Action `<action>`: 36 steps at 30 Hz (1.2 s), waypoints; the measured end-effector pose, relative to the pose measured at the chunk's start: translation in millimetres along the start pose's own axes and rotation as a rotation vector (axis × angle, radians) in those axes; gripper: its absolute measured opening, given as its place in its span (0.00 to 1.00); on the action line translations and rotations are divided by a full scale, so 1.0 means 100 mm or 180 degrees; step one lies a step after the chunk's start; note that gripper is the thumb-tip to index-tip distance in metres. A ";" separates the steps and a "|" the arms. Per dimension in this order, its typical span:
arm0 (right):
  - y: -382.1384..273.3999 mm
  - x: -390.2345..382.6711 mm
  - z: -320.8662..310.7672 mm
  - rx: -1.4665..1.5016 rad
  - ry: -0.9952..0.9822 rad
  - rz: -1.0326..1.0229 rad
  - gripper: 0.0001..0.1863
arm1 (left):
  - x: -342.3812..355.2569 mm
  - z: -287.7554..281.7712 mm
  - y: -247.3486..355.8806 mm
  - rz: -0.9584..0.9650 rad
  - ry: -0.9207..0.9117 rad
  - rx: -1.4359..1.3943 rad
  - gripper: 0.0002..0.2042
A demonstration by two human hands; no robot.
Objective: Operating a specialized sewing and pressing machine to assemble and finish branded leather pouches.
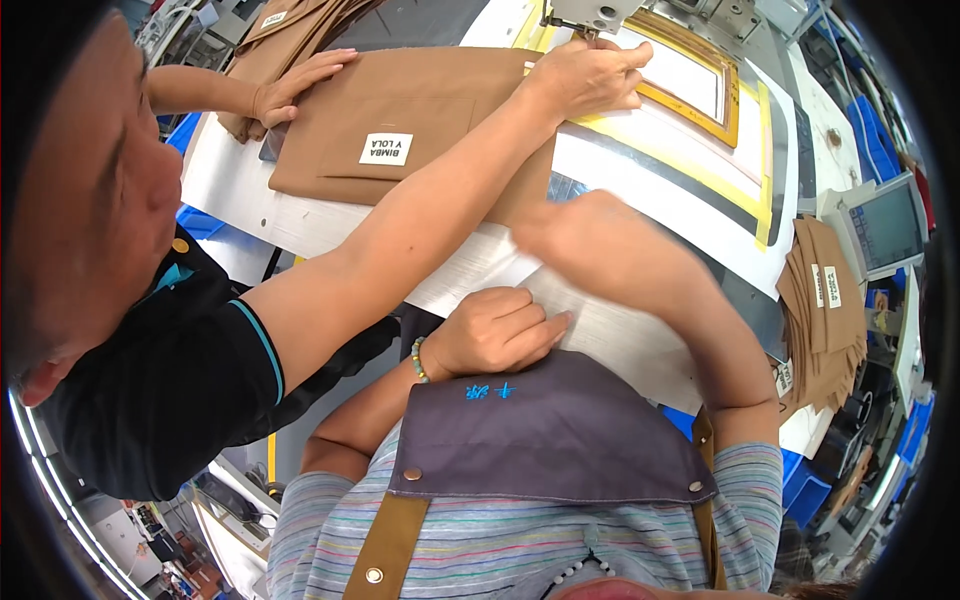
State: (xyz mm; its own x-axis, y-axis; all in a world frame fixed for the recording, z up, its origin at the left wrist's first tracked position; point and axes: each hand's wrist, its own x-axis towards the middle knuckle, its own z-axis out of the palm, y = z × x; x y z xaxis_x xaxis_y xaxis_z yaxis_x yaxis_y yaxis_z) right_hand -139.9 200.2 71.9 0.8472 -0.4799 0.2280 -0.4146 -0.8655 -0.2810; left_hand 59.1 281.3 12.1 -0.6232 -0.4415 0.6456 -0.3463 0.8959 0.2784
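Two bare hands work close to the apron [550,430] at the near side of a pale table [325,215]. The left hand [492,330], with a beaded bracelet [417,360] at its wrist, has its fingers curled closed just above the apron's top edge. The right hand [575,232] is bent inward at the near right corner of a folded brown cloth [430,125]; motion blurs it, so I cannot tell whether its fingers grip anything or touch the cloth.

The cloth lies flat on the table, beyond the left hand, with a white label [386,149] on its upper face. A co-worker's forearm [440,215] crosses over it from the left, hiding part of its right side. That arm's hand [590,78] is just below the sewing machine [600,14], its fingers bent, while the co-worker's other hand [295,88] spreads its fingers at the cloth's far left edge. A yellow frame [728,112] lies beside the machine. Brown pieces are stacked at far left [285,40] and at right [825,310], near a grey screen [886,226].
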 end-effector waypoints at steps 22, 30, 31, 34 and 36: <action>0.71 -0.81 0.06 -0.0226 0.2266 0.1442 0.09 | 1.00 -0.62 0.32 0.0343 0.0708 -0.1437 0.13; 0.89 -0.89 0.10 0.1929 0.2709 0.1890 0.12 | 1.57 -0.51 0.38 0.0800 0.0675 -0.1433 0.06; 0.89 -0.90 0.09 0.1965 0.2570 0.2014 0.13 | 1.58 -0.53 0.32 0.0786 0.0623 -0.1461 0.05; 0.84 -0.91 0.05 0.1882 0.2226 0.2236 0.16 | 1.57 -0.66 0.13 0.0562 0.0405 -0.1657 0.05; 0.81 -0.88 0.03 0.1934 0.2349 0.2122 0.17 | 1.49 -0.77 0.14 0.0379 0.0420 -0.1961 0.05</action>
State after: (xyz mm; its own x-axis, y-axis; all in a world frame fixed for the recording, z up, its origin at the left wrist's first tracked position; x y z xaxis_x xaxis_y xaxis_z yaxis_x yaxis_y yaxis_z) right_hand -246.8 172.8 26.8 0.0396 -0.9538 0.2977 -0.3081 -0.2951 -0.9044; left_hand 15.7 231.9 166.7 -0.5273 -0.3626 0.7684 0.2109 0.8202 0.5318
